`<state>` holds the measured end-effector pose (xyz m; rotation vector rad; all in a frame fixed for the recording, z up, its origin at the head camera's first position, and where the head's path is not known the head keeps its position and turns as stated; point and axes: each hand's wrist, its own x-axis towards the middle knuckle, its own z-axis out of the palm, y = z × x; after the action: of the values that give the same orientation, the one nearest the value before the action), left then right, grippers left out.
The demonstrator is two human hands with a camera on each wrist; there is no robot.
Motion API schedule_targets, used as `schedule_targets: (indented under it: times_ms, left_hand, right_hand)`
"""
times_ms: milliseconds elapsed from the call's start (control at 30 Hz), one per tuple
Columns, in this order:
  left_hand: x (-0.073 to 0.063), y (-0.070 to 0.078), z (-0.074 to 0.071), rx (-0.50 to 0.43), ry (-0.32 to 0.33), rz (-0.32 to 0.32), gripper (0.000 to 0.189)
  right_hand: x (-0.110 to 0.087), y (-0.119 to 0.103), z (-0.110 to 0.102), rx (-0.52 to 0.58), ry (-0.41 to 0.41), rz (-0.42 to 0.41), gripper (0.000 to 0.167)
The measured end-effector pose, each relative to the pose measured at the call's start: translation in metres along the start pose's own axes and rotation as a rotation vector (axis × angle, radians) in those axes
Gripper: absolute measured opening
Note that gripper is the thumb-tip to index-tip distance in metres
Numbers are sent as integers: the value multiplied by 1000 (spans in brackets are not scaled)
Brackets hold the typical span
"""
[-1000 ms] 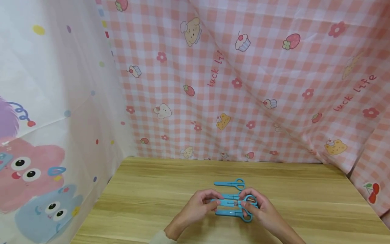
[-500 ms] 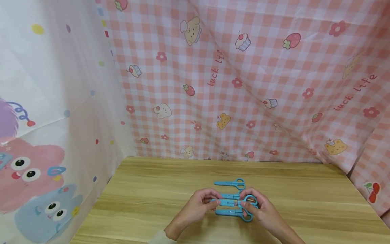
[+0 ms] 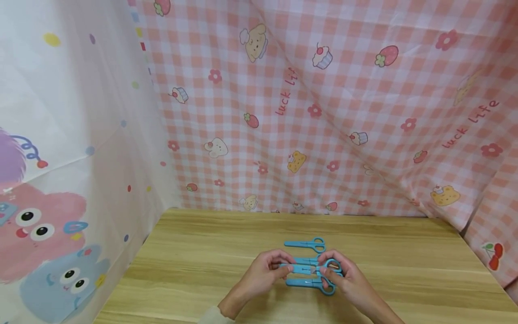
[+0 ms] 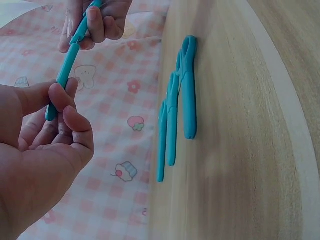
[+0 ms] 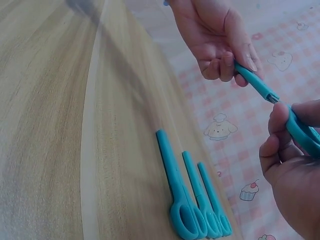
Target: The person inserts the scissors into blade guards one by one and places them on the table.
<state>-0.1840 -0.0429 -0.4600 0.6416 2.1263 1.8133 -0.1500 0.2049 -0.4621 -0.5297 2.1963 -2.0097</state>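
Both hands hold one pair of turquoise-blue scissors [image 3: 318, 270] raised above the table. My left hand [image 3: 261, 275] pinches the blue blade cover [image 5: 256, 84] near its tip, between thumb and fingers. At the other end, my right hand [image 3: 349, 275] grips the scissors by their finger loops. A short bit of metal blade [image 5: 273, 99] shows between cover and handles in the right wrist view; the rest of the blades is hidden inside the cover.
Three more covered scissors lie side by side on the wooden table [image 3: 202, 261]: a far pair [image 3: 304, 244], a middle pair [image 3: 305, 260] partly behind the hands, and a near pair [image 3: 303, 282]. A pink checked cloth [image 3: 234, 171] hangs behind, a white printed one [image 3: 113, 193] at left.
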Motion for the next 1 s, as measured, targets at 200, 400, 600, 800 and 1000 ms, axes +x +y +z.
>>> schedule_targets:
  times_ms: [200, 400, 600, 800, 1000]
  left_hand:
    - [2, 2, 0, -8, 9, 19, 17]
    - [2, 1, -1, -13, 13, 31, 17]
    - [2, 2, -1, -5, 15, 30, 19]
    - [2, 3, -1, 3, 12, 35, 20]
    - [1, 3, -1, 2, 18, 29, 20]
  right_hand:
    - [1, -2, 1, -1, 7, 4, 24]
    - [1, -2, 2, 20, 4, 10, 23]
    - [2, 0, 3, 36, 11, 9, 23]
    - [2, 0, 4, 49, 18, 43, 25]
    - [2, 0, 4, 68, -8, 46, 25]
